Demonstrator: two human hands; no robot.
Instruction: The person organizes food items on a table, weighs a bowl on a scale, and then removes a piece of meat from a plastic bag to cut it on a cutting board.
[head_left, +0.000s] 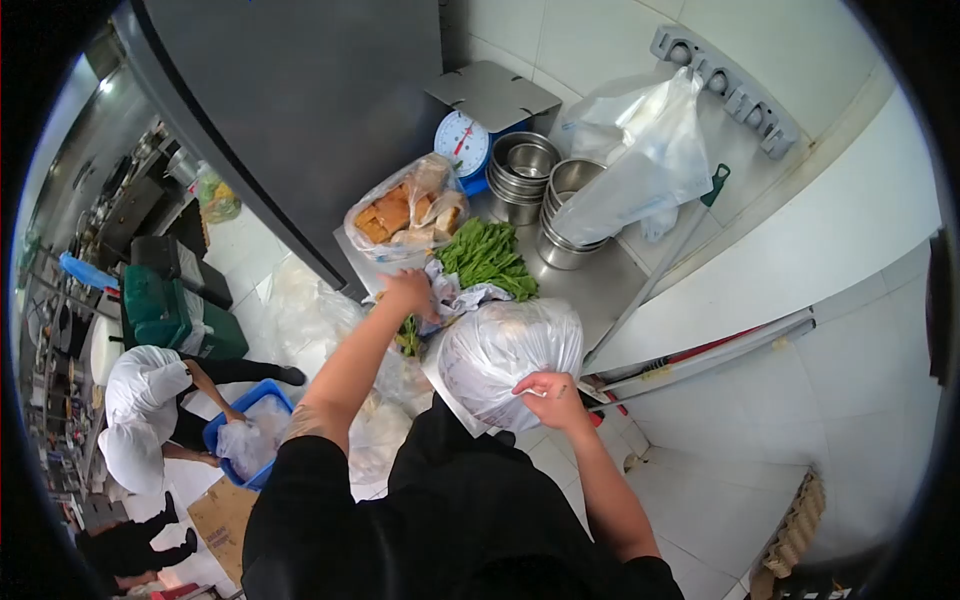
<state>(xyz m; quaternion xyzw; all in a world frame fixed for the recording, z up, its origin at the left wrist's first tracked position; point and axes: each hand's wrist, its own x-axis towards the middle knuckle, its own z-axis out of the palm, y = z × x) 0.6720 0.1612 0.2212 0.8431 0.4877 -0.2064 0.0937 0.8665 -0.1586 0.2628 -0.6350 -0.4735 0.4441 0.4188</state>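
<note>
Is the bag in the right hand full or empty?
Full, or nearly: the plastic bag bulges round, its plastic gathered in the right hand. What is inside: cannot tell.

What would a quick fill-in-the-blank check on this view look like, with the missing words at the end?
1. The ____ hand grips the gathered plastic of the white bag.
2. The scale has a ____ pointer on its dial.
3. Near the scale, the metal pots stand in ____ stacks.
4. The person in white bends over a ____ bin.

Missing words: right; red; two; blue
</note>
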